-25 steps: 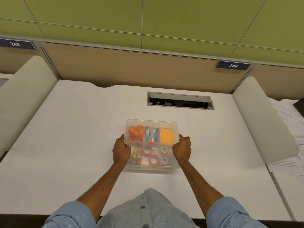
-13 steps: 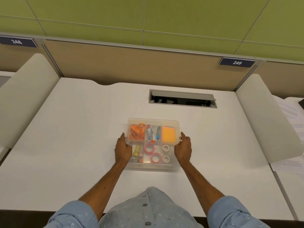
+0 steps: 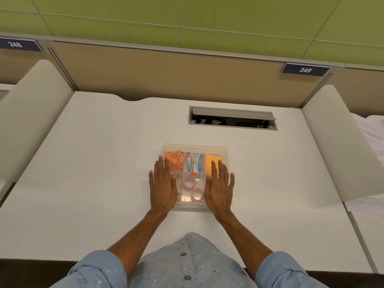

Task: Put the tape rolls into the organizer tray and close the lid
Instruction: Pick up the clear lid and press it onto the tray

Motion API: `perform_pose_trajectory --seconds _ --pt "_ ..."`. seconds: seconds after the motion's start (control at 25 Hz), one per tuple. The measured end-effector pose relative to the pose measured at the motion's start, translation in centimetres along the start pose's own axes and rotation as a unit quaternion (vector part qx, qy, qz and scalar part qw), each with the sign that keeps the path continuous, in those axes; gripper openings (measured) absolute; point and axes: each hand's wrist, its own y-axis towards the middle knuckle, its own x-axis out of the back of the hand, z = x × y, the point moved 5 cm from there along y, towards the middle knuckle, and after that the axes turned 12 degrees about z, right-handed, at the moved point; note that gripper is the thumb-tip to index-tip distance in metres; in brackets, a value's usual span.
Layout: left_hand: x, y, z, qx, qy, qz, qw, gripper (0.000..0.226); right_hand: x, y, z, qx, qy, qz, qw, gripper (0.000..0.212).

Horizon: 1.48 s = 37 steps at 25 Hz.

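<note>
A clear plastic organizer tray (image 3: 194,147) sits mid-desk with its transparent lid on top. Through the lid I see two pink tape rolls (image 3: 189,182) in the near middle compartment, an orange strap, a stapler and orange sticky notes. My left hand (image 3: 162,188) lies flat, fingers spread, on the lid's left side. My right hand (image 3: 219,187) lies flat on the right side and hides the white tape rolls there.
An open cable slot (image 3: 232,119) is set into the white desk (image 3: 93,163) behind the tray. Curved white dividers (image 3: 31,113) stand at both sides. Printed papers (image 3: 372,132) lie on the neighbouring desk at right.
Both hands have moved from gripping the tray's left and right edges to lying flat, palms down, on top of the lid. The tray has stayed in place.
</note>
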Motion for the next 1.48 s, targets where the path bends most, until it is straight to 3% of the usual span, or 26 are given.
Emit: perform_pose_trajectory --seconds 0.08,0.28,0.48,0.84,1.04,1.2,1.48 --pt "-0.9 0.1 0.0 -0.030 0.058 0.009 0.998 0.100 -1.0 0.3 -0.6 0.000 -0.047 0.023 0.999 0.070" --pt "-2.5 0.9 0.9 0.020 0.051 0.046 0.997 0.076 -1.4 0.8 -1.3 -0.034 0.004 0.028 0.999 0.077" --pt "-2.6 1.5 0.9 0.007 0.020 0.058 0.998 0.074 -1.4 1.1 -1.5 -0.033 0.046 0.037 0.998 0.081" --pt "-0.1 2.8 -0.7 -0.015 0.019 0.001 1.000 0.066 0.8 2.0 -1.9 -0.026 -0.013 0.039 0.999 0.070" --pt "1.1 6.5 -1.8 -0.009 0.077 0.029 0.997 0.064 3.5 5.5 -1.0 0.027 -0.007 0.040 0.999 0.065" --pt "1.0 8.3 -1.2 0.007 0.100 0.054 0.994 0.064 4.0 7.8 -0.7 0.011 -0.015 0.051 0.999 0.064" --pt "-0.4 9.3 -0.4 0.008 0.055 0.049 0.997 0.063 2.2 9.1 -1.0 -0.008 0.002 0.028 1.000 0.065"
